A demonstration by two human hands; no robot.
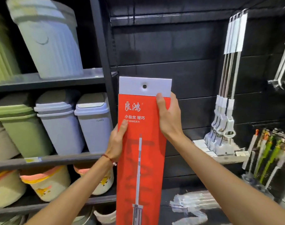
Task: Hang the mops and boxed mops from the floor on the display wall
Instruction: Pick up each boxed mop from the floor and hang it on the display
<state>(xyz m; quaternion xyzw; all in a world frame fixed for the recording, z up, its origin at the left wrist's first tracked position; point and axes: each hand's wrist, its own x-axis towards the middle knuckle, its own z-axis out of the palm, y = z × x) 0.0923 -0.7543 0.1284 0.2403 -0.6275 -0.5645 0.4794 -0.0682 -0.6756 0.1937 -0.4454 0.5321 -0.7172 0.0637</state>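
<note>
Boxed mop (143,159), tall, narrow and red, held upright in front of a black slatted display wall (187,54). A person's left grip (117,140) holds the box's left edge, thumb on the front face and fingers behind. The right grip (169,116) holds the right edge higher up, with the thumb on the front just below a white hang tab (154,88) with a round hole. Whether the hole sits on a hook cannot be told. To the right, several mops (227,95) hang on the wall, well apart from the box. To the left, shelves (49,159) carry green and grey bins (57,124).
</note>
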